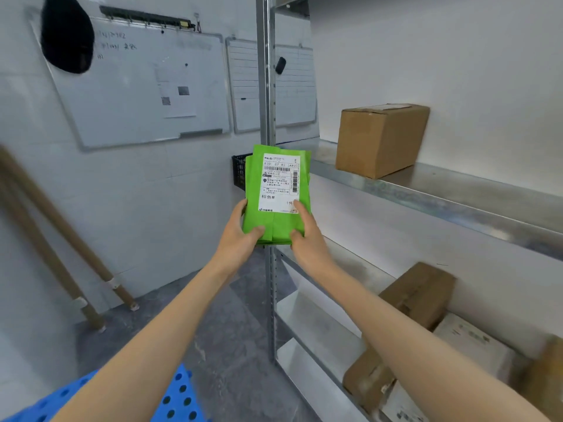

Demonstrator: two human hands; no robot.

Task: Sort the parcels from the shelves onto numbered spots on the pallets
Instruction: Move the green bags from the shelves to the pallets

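My left grip (240,237) and right grip (308,239) pinch the flat green plastic parcel (275,222) upright, clear of the grey metal shelves (432,185). I judge I'm reading its label; next, its numbered spot on the blue perforated pallet (179,397).

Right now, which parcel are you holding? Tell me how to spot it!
Find the metal shelves on the right and their front post. Before it, the left hand and right hand hold up a flat green bag. It alone is green, with a white label; the parcels on the shelves are boxes.
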